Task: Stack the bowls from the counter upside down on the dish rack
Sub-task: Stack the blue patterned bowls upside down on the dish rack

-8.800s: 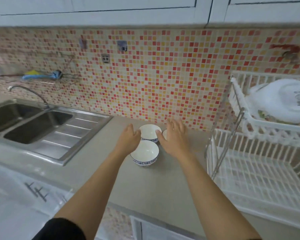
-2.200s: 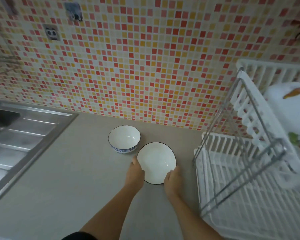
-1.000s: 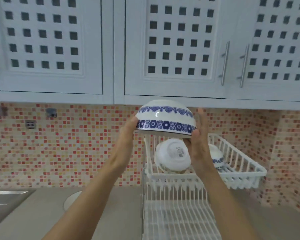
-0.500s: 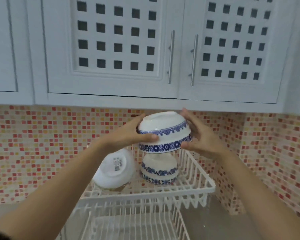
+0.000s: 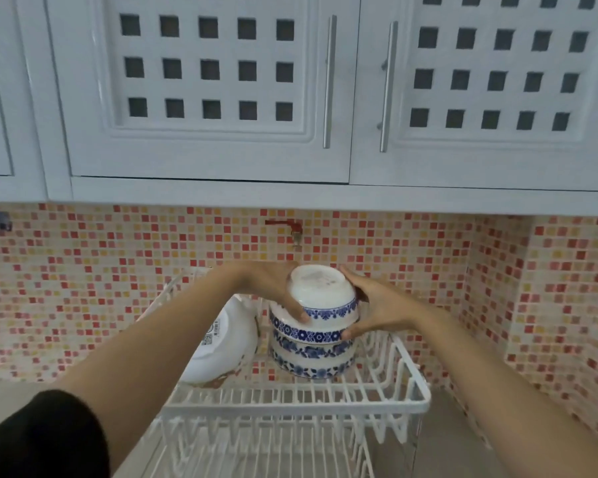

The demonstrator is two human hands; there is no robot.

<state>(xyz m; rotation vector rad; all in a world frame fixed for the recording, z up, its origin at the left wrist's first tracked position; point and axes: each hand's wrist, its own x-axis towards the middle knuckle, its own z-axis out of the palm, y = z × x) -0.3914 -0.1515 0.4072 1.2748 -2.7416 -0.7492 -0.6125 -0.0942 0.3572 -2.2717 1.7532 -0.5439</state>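
A white bowl with blue flower bands (image 5: 320,298) sits upside down on top of another upturned blue-banded bowl (image 5: 311,360) in the upper tier of the white dish rack (image 5: 377,405). My left hand (image 5: 277,288) grips the top bowl's left side and my right hand (image 5: 373,305) holds its right side. The two bowls look nested, with the top one touching the lower one. The lower bowl's foot is hidden inside the top bowl.
A large white bowl or lid (image 5: 221,343) with a sticker leans in the rack just left of the stack. The rack's lower tier (image 5: 256,453) lies below. White cabinets (image 5: 204,98) hang overhead, and a red wall tap (image 5: 287,225) sticks out behind.
Both hands have lowered the upturned bowl from above the rack onto the bowl standing in the upper tier. Earlier they lifted it off the counter and flipped it over.
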